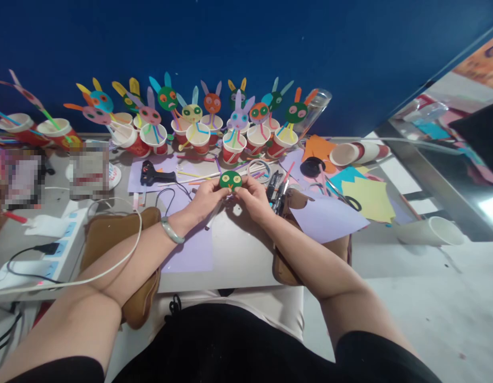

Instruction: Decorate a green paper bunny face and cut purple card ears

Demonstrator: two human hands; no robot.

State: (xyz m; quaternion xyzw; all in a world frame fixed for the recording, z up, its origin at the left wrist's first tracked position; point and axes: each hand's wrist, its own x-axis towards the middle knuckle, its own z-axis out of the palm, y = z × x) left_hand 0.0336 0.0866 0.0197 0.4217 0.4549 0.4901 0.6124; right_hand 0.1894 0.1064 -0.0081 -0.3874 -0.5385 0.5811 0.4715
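A small green paper face [230, 180] with two round pale eyes and a yellow mouth is held up over the middle of the table. My left hand [208, 198] pinches its lower left edge, and my right hand [254, 198] pinches its lower right. Both sets of fingertips meet near the bottom of the face. Behind it lie straws and a roll of tape [259, 171]. Several red and white paper cups [234, 148] stand farther back, bearing finished rabbit faces [240, 118] with paper ears and bent straws.
A black glue gun [156, 174] lies left of my hands, its cord running towards me. Pens [276, 191], scissors [345, 196] and coloured paper [368, 199] are at the right. A power strip [65, 239] and a white cable cross the left side. A blue wall [246, 42] rises behind.
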